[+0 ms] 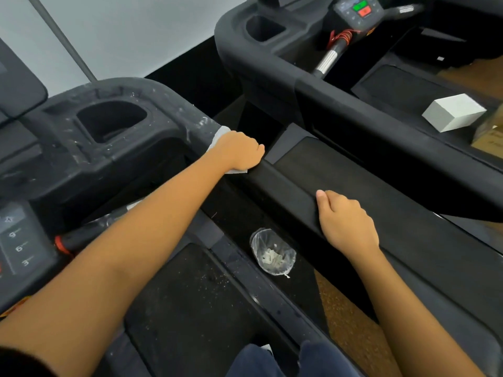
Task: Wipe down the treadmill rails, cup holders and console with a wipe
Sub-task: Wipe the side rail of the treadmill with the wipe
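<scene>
Under the left hand (239, 152), which grips it against the rail (285, 186), lies the wipe (219, 132).

A white box (453, 111) lies on the neighbouring treadmill's deck (394, 85).

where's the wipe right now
The wipe is near the middle of the head view, under the left hand, held against the rail just right of the dusty cup holder.
</scene>
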`<move>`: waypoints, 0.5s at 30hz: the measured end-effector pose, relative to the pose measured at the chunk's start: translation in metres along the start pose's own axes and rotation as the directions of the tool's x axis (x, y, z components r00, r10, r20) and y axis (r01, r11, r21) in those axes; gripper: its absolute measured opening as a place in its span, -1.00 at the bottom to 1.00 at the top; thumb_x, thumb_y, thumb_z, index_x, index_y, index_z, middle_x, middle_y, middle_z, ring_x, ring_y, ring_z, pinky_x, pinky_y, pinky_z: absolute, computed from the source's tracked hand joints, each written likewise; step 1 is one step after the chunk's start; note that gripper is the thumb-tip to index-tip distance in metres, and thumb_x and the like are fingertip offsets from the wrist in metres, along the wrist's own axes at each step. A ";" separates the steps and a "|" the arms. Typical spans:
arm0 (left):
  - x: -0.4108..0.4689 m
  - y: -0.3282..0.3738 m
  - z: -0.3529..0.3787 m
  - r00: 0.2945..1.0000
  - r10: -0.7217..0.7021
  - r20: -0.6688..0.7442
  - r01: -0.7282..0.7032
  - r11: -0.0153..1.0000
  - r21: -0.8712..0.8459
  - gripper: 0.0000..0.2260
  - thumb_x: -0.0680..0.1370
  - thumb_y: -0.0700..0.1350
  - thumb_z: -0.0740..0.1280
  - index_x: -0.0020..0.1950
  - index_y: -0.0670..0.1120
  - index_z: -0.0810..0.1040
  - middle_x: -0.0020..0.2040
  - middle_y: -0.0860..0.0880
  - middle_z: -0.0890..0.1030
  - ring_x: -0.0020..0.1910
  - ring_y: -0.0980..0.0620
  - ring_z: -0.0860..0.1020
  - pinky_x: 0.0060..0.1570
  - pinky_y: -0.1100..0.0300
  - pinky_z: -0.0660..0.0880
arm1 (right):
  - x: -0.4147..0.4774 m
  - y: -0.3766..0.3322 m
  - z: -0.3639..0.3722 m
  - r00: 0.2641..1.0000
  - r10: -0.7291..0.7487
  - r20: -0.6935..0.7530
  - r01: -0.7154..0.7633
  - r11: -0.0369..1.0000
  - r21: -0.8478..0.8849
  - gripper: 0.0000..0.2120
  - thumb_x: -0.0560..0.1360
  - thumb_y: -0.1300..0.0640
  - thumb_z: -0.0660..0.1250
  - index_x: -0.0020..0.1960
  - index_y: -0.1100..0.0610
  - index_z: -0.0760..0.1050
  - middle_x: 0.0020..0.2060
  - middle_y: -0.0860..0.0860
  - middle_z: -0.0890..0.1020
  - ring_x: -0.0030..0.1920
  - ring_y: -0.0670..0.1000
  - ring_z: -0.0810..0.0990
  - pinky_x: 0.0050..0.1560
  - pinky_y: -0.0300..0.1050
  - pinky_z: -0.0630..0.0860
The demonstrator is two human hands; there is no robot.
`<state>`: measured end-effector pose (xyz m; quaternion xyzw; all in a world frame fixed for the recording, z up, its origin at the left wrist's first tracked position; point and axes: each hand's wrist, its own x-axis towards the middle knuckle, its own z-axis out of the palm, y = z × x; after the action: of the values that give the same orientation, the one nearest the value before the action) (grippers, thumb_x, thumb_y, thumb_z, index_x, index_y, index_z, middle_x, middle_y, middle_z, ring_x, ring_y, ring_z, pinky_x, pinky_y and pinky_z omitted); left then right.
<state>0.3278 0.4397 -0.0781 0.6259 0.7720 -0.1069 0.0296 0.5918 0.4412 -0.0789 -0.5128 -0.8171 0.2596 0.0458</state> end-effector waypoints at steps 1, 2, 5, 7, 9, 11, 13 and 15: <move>-0.008 0.001 0.005 0.994 0.043 -0.096 -0.036 0.997 0.067 -0.77 0.61 -0.14 0.05 -0.21 -0.08 0.37 -0.19 -0.03 0.57 -0.20 -0.09 0.52 -0.12 0.01 0.43 | 0.000 0.000 0.000 1.000 0.000 -0.006 0.000 1.000 0.001 -0.54 0.65 -0.12 -0.08 0.04 0.13 0.49 -0.20 0.04 0.52 -0.22 0.13 0.41 -0.14 -0.01 0.32; -0.018 0.001 0.010 0.982 0.050 -0.182 -0.047 0.999 0.020 -0.75 0.62 -0.14 0.05 -0.16 -0.09 0.46 -0.14 -0.03 0.60 -0.14 -0.07 0.54 -0.06 0.01 0.44 | 0.000 0.000 0.000 1.000 -0.001 -0.009 0.001 1.000 -0.006 -0.54 0.65 -0.12 -0.08 0.04 0.14 0.49 -0.22 0.03 0.51 -0.24 0.13 0.40 -0.15 -0.01 0.32; -0.056 0.010 0.033 0.953 -0.051 -0.299 -0.061 0.933 -0.355 -0.65 0.65 -0.06 0.01 0.32 -0.13 0.44 0.32 -0.06 0.47 0.32 -0.10 0.38 0.37 0.08 0.25 | 0.002 -0.002 0.002 1.000 -0.006 0.000 0.006 0.999 -0.046 -0.52 0.65 -0.13 -0.10 0.05 0.13 0.50 -0.25 0.02 0.48 -0.25 0.12 0.40 -0.16 -0.01 0.32; -0.083 0.035 0.043 0.959 -0.177 -0.222 0.030 0.840 -0.542 -0.54 0.68 -0.02 -0.01 0.56 -0.13 0.10 0.57 -0.02 0.08 0.56 -0.03 -0.05 0.50 0.14 -0.09 | 0.002 -0.003 0.004 1.000 -0.014 0.001 0.014 0.998 -0.065 -0.50 0.65 -0.12 -0.12 0.05 0.13 0.51 -0.23 0.03 0.52 -0.24 0.13 0.43 -0.16 -0.01 0.33; -0.100 0.062 0.051 0.945 -0.261 -0.196 0.061 0.733 -0.678 -0.51 0.68 -0.01 -0.02 0.58 -0.10 -0.06 0.57 0.05 -0.12 0.53 0.10 -0.25 0.47 0.24 -0.24 | 0.003 -0.003 0.003 1.000 -0.018 0.008 0.018 0.997 -0.074 -0.50 0.65 -0.12 -0.14 0.07 0.12 0.51 -0.17 0.06 0.58 -0.22 0.13 0.45 -0.16 -0.01 0.33; -0.109 0.074 0.051 0.908 -0.349 -0.233 0.075 0.682 -0.727 -0.54 0.68 -0.01 -0.02 0.57 -0.08 0.04 0.58 0.06 -0.03 0.55 0.12 -0.16 0.46 0.32 -0.21 | 0.003 -0.003 0.002 0.999 -0.027 0.026 0.029 0.997 -0.068 -0.51 0.66 -0.11 -0.13 0.10 0.11 0.50 -0.16 0.07 0.56 -0.21 0.13 0.43 -0.15 -0.01 0.32; -0.108 0.070 0.044 0.828 -0.441 -0.346 0.085 0.709 -0.700 -0.59 0.68 -0.04 0.00 0.50 -0.11 0.29 0.52 -0.01 0.26 0.53 0.06 0.12 0.49 0.25 0.00 | 0.003 -0.002 0.000 0.998 -0.036 0.056 0.039 0.998 -0.055 -0.52 0.66 -0.11 -0.13 0.12 0.11 0.49 -0.17 0.06 0.53 -0.20 0.14 0.43 -0.13 -0.02 0.33; -0.097 0.058 0.037 0.779 -0.502 -0.376 0.117 0.705 -0.699 -0.61 0.66 -0.06 0.04 0.43 -0.15 0.41 0.44 -0.05 0.40 0.45 0.02 0.27 0.46 0.18 0.13 | 0.004 -0.001 -0.001 0.996 -0.044 0.082 0.048 0.998 -0.040 -0.52 0.65 -0.12 -0.13 0.15 0.09 0.49 -0.06 0.10 0.59 -0.11 0.19 0.51 -0.11 -0.01 0.34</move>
<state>0.4021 0.3503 -0.1040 0.4344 0.8337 0.3408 0.0028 0.5894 0.4453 -0.0784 -0.4837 -0.8352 0.2616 0.0080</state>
